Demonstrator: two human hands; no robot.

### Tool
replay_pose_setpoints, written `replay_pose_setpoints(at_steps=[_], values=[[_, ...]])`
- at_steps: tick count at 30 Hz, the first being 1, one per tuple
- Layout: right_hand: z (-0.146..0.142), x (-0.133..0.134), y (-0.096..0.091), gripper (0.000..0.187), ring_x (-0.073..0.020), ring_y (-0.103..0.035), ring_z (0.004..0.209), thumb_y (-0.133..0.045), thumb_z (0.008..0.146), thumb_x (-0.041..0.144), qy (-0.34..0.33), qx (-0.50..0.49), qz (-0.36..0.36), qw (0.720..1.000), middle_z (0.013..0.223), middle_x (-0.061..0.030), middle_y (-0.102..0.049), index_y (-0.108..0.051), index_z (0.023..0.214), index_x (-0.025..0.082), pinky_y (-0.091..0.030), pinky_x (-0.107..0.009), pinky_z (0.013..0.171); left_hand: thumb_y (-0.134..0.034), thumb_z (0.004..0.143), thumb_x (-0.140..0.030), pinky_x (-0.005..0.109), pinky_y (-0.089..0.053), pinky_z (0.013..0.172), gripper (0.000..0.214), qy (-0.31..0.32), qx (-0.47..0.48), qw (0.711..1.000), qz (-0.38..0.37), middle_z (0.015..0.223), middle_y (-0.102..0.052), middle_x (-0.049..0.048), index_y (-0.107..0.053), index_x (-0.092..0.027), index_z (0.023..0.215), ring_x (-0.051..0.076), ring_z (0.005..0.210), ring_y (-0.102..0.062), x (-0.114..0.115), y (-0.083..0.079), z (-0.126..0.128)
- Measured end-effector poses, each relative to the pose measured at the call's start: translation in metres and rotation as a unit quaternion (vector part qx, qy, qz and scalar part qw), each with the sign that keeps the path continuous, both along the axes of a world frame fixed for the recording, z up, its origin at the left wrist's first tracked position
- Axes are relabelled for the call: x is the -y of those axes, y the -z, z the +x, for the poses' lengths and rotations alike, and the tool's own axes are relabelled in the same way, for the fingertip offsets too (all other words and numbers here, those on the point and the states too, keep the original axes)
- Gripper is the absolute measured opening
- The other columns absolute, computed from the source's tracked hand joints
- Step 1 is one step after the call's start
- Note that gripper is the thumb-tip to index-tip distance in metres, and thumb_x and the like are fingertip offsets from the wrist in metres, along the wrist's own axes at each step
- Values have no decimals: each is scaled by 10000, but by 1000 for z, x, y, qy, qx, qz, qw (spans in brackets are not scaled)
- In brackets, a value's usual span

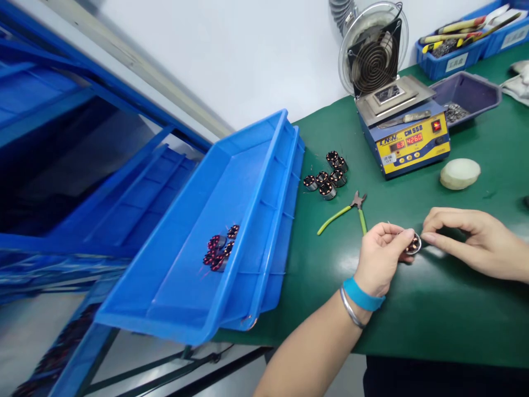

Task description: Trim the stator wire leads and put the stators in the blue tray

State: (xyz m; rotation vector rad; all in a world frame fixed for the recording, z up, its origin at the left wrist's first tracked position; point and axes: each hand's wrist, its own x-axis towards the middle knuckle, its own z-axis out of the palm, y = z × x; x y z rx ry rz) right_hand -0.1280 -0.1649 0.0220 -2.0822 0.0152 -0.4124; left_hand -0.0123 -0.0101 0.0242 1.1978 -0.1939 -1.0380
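Observation:
My left hand (pixel 382 251) is closed around a small wound motor coil (pixel 413 244), holding it just above the green mat (pixel 433 309). A blue band and a metal bangle sit on that wrist. My right hand (pixel 475 240) comes in from the right, its fingers curled and pinching at the coil's right side. Green-handled cutters (pixel 345 211) lie on the mat just left of my left hand. Several more coils (pixel 328 175) stand in a cluster beyond the cutters.
Stacked blue trays (pixel 248 182) hang tilted over the mat's left edge, with several coils (pixel 221 252) inside. A yellow-fronted solder pot (pixel 407 138) with a round fan (pixel 374 47) stands at the back. A pale sponge (pixel 459 173), a grey scrap tray (pixel 471 94) and blue tool bins (pixel 454 49) are at right.

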Motion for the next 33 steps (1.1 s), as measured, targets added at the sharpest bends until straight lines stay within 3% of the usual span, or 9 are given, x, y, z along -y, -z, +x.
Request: replay_pose_setpoints(at_steps=[3, 9, 12, 19, 25, 33], values=[[-2, 1, -3, 224, -161, -574, 726, -634, 1016, 338, -13, -6, 1, 1000, 821, -9, -631, -655, 826, 220, -454, -292, 675, -851, 623, -393, 237, -563, 545, 414, 45, -25, 999, 15, 681, -648, 11, -583, -155, 830, 134, 598, -628, -1, -2, -1], [-5, -2, -3, 217, -157, -579, 731, -632, 1017, 326, -22, -9, 6, 1000, 828, -5, -636, -661, 829, 221, -448, -294, 685, -676, 621, -314, 151, -353, 385, 212, 73, -15, 997, 6, 662, -607, 19, -582, -162, 736, 98, 521, -554, -1, -2, -1], [-5, -3, -4, 234, -161, -578, 719, -643, 1009, 337, -20, -13, 3, 1000, 812, -6, -634, -661, 808, 220, -445, -301, 672, -642, 623, -313, 169, -371, 408, 205, 85, -13, 996, -4, 646, -598, 17, -603, -158, 752, 98, 508, -539, -2, -3, -1], [-5, 0, -3, 194, -148, -597, 736, -656, 1004, 315, -20, -12, 9, 1000, 827, 12, -641, -657, 830, 232, -464, -285, 681, -757, 705, -386, 180, -327, 407, 277, 125, 22, 992, -1, 598, -618, 15, -594, -164, 736, 66, 419, -469, -5, -3, -3], [-6, 3, -2, 54, -175, -654, 840, -648, 1002, 300, 81, 51, -45, 994, 942, -3, -692, -690, 990, 267, -522, -313, 765, -798, 684, -383, 169, -394, 423, 301, 78, 15, 997, -10, 660, -629, 21, -599, -161, 726, 91, 515, -546, -3, -2, -1], [-3, -7, -6, 89, -145, -674, 785, -601, 1027, 237, 23, 83, -96, 992, 903, 7, -714, -685, 1015, 265, -522, -277, 701, -799, 649, -361, 156, -428, 415, 302, 74, -5, 997, -10, 658, -618, 15, -591, -155, 717, 96, 540, -567, -2, 0, -2]])
